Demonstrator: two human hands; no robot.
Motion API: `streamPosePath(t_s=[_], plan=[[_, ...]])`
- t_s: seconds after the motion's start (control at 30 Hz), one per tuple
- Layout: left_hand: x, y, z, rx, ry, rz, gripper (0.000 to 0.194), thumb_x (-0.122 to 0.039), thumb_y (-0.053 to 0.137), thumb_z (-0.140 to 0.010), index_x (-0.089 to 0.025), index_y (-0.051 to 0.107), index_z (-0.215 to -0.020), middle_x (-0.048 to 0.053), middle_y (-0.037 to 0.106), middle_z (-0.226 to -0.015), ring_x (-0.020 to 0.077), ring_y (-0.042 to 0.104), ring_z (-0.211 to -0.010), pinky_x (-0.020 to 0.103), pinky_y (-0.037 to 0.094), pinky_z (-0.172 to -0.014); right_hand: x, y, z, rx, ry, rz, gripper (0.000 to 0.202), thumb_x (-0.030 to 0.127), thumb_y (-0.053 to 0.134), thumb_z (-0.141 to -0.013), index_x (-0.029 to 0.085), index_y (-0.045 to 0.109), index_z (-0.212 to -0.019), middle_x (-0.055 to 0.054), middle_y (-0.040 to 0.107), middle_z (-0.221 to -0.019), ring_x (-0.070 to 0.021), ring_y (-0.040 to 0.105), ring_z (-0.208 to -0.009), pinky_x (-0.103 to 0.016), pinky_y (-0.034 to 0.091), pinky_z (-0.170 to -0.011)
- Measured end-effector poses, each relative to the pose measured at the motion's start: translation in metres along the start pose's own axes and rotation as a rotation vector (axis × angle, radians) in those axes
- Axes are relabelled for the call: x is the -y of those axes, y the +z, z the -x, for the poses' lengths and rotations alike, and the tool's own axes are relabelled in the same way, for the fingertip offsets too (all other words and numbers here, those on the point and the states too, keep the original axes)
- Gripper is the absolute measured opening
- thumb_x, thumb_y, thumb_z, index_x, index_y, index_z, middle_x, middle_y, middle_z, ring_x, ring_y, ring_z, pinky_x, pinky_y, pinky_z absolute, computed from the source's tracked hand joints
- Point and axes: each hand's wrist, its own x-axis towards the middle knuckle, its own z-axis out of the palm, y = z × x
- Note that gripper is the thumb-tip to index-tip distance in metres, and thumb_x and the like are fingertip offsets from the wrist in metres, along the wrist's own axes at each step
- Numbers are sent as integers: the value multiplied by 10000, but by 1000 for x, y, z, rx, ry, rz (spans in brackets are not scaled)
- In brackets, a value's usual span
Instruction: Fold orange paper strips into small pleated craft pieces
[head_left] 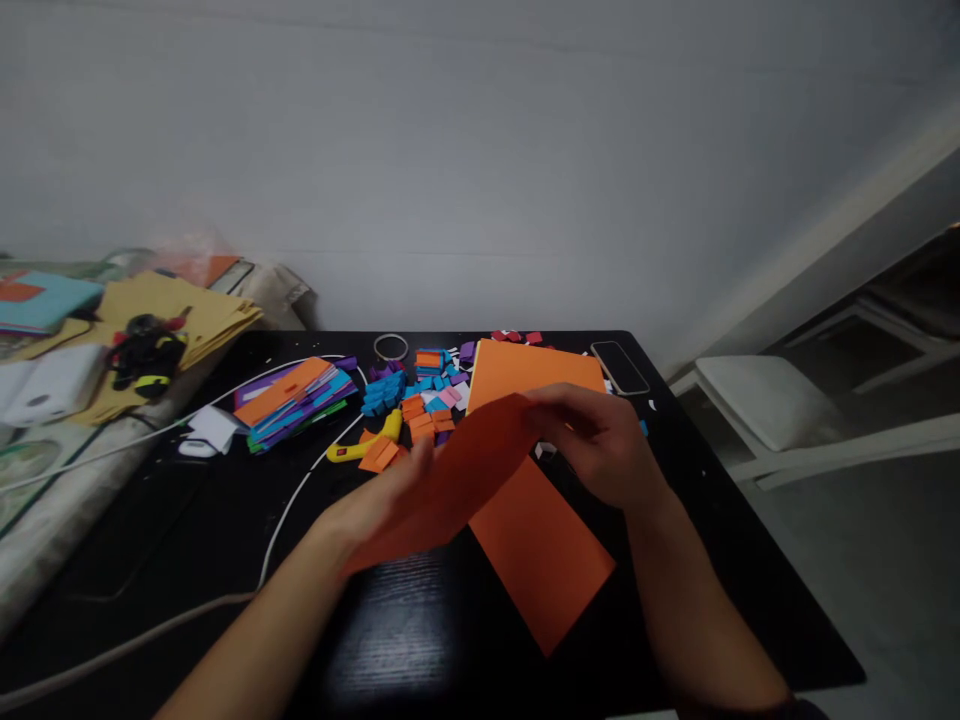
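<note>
Between my two hands a sheet of orange paper (465, 475) is held up above the table, bent into a curve. My left hand (390, 490) grips its left side, with the thumb on top and the other fingers hidden behind the sheet. At the upper right corner, my right hand (592, 435) pinches the edge between thumb and fingers. Below it lies another orange sheet (544, 560), flat on the black table. A larger orange stack (536, 375) rests behind my hands. Small folded orange pieces (431, 425) and a yellow-handled tool (367, 445) lie beyond my left hand.
Blue folded pieces (384, 395) and a stack of coloured strips (296, 400) sit at the back left. A white cable (289, 520) crosses the table's left side. A phone-like dark rectangle (620, 368) lies at the back right. A white chair (772, 405) stands to the right.
</note>
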Motion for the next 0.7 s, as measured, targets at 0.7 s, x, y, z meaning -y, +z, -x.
streamPosePath(t_s=[0.7], plan=[[-17, 13, 1, -92, -40, -90, 607, -383, 905, -721, -232, 710, -1277, 78, 782, -1200, 313, 746, -1076, 421, 606, -900, 5, 23, 4, -11, 146, -70, 379, 276, 783, -886, 270, 678, -1251, -55, 746, -1168, -203, 740, -1014, -323, 639, -810]])
